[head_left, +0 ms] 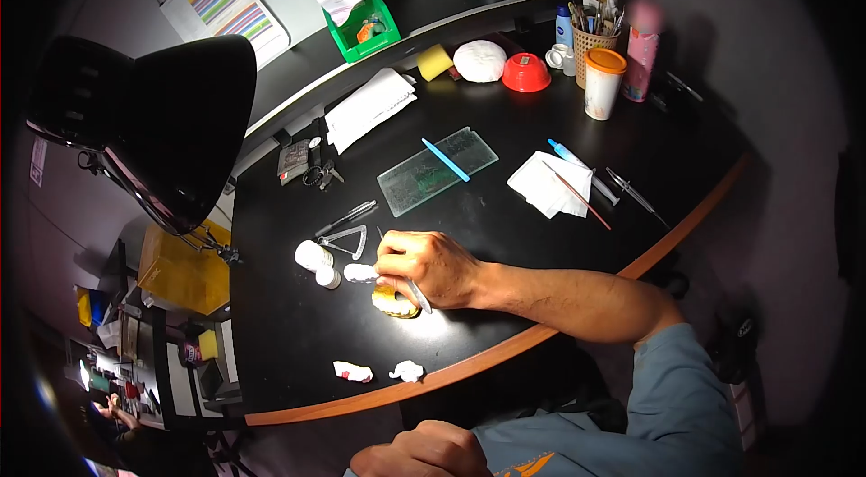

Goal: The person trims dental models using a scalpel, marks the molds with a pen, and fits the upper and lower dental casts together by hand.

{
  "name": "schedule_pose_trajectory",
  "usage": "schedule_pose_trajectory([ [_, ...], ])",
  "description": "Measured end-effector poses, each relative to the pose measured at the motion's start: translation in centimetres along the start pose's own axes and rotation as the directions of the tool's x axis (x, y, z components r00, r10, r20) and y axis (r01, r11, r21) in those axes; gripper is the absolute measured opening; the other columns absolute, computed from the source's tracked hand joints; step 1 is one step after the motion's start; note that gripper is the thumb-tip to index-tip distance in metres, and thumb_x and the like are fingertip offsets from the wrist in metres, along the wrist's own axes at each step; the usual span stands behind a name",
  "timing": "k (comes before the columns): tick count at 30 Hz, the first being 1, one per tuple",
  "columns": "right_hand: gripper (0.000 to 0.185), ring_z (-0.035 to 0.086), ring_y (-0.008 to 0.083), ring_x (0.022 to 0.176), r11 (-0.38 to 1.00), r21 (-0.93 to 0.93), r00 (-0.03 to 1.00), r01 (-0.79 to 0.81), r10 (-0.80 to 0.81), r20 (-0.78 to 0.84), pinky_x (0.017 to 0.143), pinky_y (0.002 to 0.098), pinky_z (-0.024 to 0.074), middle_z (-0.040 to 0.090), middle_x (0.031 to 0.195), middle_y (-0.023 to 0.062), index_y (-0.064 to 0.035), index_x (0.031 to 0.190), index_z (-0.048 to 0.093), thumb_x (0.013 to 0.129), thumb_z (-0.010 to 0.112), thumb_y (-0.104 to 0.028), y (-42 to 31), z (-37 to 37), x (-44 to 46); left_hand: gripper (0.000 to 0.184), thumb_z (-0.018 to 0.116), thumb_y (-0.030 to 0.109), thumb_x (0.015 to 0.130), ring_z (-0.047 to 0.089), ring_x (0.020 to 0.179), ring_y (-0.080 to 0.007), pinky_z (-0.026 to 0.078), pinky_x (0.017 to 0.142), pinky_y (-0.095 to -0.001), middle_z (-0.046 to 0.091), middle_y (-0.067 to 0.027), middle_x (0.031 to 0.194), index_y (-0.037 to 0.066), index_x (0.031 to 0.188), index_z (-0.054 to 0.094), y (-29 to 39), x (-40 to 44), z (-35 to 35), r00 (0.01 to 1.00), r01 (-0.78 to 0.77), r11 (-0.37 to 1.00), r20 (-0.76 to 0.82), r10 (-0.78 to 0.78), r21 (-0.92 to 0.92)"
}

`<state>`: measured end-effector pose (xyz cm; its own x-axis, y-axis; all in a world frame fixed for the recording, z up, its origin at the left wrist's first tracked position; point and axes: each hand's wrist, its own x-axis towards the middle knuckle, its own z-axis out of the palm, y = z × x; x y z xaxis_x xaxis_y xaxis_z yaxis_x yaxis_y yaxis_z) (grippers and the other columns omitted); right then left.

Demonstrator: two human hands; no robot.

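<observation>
My right hand is closed around a slim tool whose pale blade-like end points down at its lower side. Just beneath the fingers, a yellow dental model with whitish teeth lies on the black table. A white roll is beside the fingertips, next to two small white jars. My left hand is at the bottom edge, off the table, with its fingers curled; whether it holds anything is hidden.
A black lamp looms on the left. Behind my right hand lie a glass slab, a metal caliper and white tissues. Crumpled wads sit near the wooden edge. A red bowl and lidded cup stand at the back.
</observation>
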<state>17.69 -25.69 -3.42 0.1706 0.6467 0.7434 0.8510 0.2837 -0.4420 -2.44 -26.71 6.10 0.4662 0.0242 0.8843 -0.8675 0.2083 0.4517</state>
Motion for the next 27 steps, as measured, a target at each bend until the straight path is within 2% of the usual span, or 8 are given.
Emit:
schedule_pose_trajectory([
  [6,0.014,0.071,0.0284,0.078,1.0,-0.004,0.999,0.003,-0.003,-0.032,0.068,0.04,0.0592,0.067,0.094,0.0089,-0.0031,0.089,0.07,0.086,0.083,-0.007,0.2,-0.1,0.2,0.006,0.082,0.004,0.091,0.067,0.073,-0.0202,0.046,0.055,-0.0264,0.077,-0.014,0.088,-0.002,0.092,0.082,-0.6,0.6,1.3,0.997,-0.073,0.994,-0.032,0.076,0.076],
  [10,0.015,0.071,0.0292,0.078,0.999,-0.034,0.999,0.021,-0.023,-0.04,0.068,0.0398,0.0587,0.066,0.093,0.0094,-0.0035,0.088,0.069,0.085,0.083,-0.007,0.2,0.2,0.1,0.013,0.078,0.006,0.096,0.069,0.075,-0.0222,0.051,0.056,-0.0285,0.072,-0.0169,0.095,-0.006,0.093,0.077,-1.4,1.4,-1.0,0.984,-0.078,0.992,0.169,0.061,0.098],
  [12,0.015,0.07,0.0302,0.079,0.999,-0.017,0.998,0.043,-0.044,-0.044,0.069,0.0402,0.0579,0.066,0.092,0.0092,-0.0039,0.088,0.068,0.084,0.083,-0.008,0.4,0.2,0.2,0.016,0.078,0.01,0.097,0.069,0.076,-0.0225,0.054,0.056,-0.0293,0.07,-0.0157,0.097,-0.006,0.095,0.075,-0.7,1.4,-0.8,0.994,0.1,0.979,0.03,-0.107,0.178],
  [15,0.013,0.071,0.0299,0.08,0.998,-0.007,0.998,0.058,-0.058,-0.038,0.069,0.0397,0.0583,0.067,0.094,0.0087,-0.0043,0.091,0.07,0.085,0.082,-0.007,0.4,0.3,-0.1,0.015,0.079,0.011,0.097,0.066,0.08,-0.0191,0.053,0.058,-0.0272,0.071,-0.0151,0.101,-0.002,0.102,0.076,-2.4,1.7,1.3,0.983,-0.047,0.98,-0.166,0.08,0.195],
  [18,0.012,0.072,0.0294,0.081,0.999,0.027,0.999,0.028,-0.027,-0.033,0.069,0.039,0.0594,0.068,0.095,0.0084,-0.0048,0.093,0.072,0.087,0.082,-0.008,0.3,0.2,0.1,0.012,0.08,0.012,0.095,0.064,0.079,-0.0155,0.047,0.056,-0.0235,0.074,-0.0111,0.104,0.006,0.105,0.08,-3.3,5.3,0.9,0.97,-0.241,0.97,0.009,0.241,0.029],
  [20,0.013,0.072,0.0295,0.081,1.0,0.012,0.999,0.026,-0.025,-0.043,0.069,0.0391,0.0596,0.068,0.095,0.0083,-0.0048,0.092,0.071,0.087,0.082,-0.008,0.5,0.1,0.2,0.013,0.079,0.013,0.095,0.066,0.077,-0.0151,0.045,0.054,-0.0226,0.076,-0.0081,0.105,0.01,0.107,0.082,-1.6,6.8,-0.4,0.964,-0.141,0.99,0.228,0.141,-0.015],
  [25,0.014,0.07,0.0305,0.08,1.0,-0.02,0.997,0.02,-0.021,-0.068,0.068,0.0411,0.0578,0.066,0.093,0.0096,-0.0046,0.089,0.07,0.087,0.082,-0.01,0.6,0.0,0.2,0.034,0.076,0.019,0.099,0.074,0.079,-0.022,0.055,0.059,-0.0269,0.077,-0.0123,0.117,0.017,0.134,0.076,2.5,5.1,-3.2,0.961,0.037,0.848,0.213,-0.175,0.529],
  [27,0.014,0.07,0.0307,0.08,1.0,-0.022,0.996,0.01,-0.012,-0.089,0.068,0.041,0.0576,0.065,0.093,0.0098,-0.0038,0.089,0.069,0.086,0.082,-0.008,0.6,-0.3,0.4,0.02,0.077,0.028,0.096,0.07,0.057,-0.0118,0.042,0.055,-0.0258,0.075,-0.0001,0.078,0.009,0.094,0.08,1.0,4.0,-4.6,0.979,-0.204,0.443,0.191,0.073,0.873],
])
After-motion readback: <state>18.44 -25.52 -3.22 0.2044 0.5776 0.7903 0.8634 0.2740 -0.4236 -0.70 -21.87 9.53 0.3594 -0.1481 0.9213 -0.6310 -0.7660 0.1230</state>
